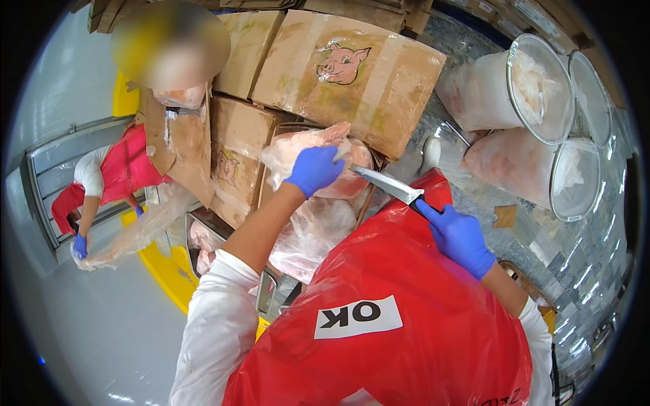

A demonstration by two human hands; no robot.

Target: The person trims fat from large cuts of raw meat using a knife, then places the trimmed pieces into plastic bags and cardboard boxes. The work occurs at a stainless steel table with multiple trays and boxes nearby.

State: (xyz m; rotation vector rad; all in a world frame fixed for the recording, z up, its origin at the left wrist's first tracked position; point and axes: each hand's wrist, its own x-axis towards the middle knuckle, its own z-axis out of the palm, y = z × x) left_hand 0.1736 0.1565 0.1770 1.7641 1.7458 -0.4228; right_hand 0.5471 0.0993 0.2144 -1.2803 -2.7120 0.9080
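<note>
My left hand (pixel 317 171), in a blue glove, is closed on the plastic wrap of a pale pink block of meat (pixel 359 177) in an open cardboard box among stacked cartons. My right hand (pixel 450 240), also blue-gloved, grips the dark handle of a long knife (pixel 386 183), whose blade points left toward the meat, just beside my left fingers. Below them lies more plastic-wrapped meat (pixel 311 240). I wear a red apron (pixel 379 358) with white sleeves.
Large cartons (pixel 284 61) stand ahead. Round white bins (pixel 494 88) with plastic liners are at the right on the tiled floor. A steel tray (pixel 210 220) of meat and yellow structures (pixel 159 267) are at lower left. A co-worker in red (pixel 135 155) holds plastic sheeting; another person is at top left.
</note>
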